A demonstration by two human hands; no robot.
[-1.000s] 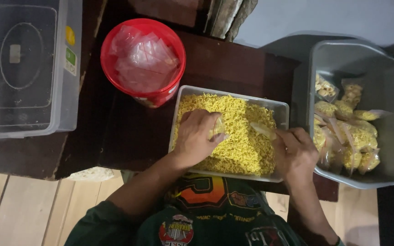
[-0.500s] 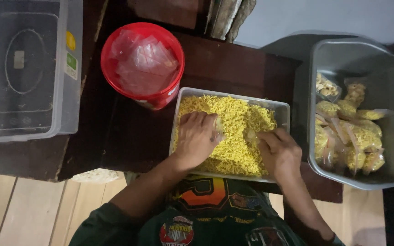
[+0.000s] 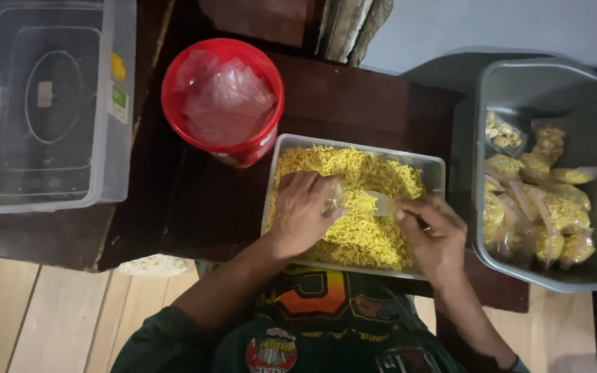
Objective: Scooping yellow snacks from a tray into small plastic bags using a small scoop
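My left hand (image 3: pixel 303 213) lies palm down in the tray (image 3: pixel 437 166), fingers curled over the yellow noodles (image 3: pixel 367 207) and pinching one edge of a small clear bag (image 3: pixel 379 202). My right hand (image 3: pixel 434 231) comes in from the right, thumb and fingers closed on the bag's other edge. The bag sits between both hands, just above the noodles, near the middle of the tray on the dark worktop (image 3: pixel 202 200). It's thin and see-through, so its outline is hard to make out, and I can't tell what's inside. My palms hide the noodles beneath. Noodles look crumbled, dry, bright yellow.
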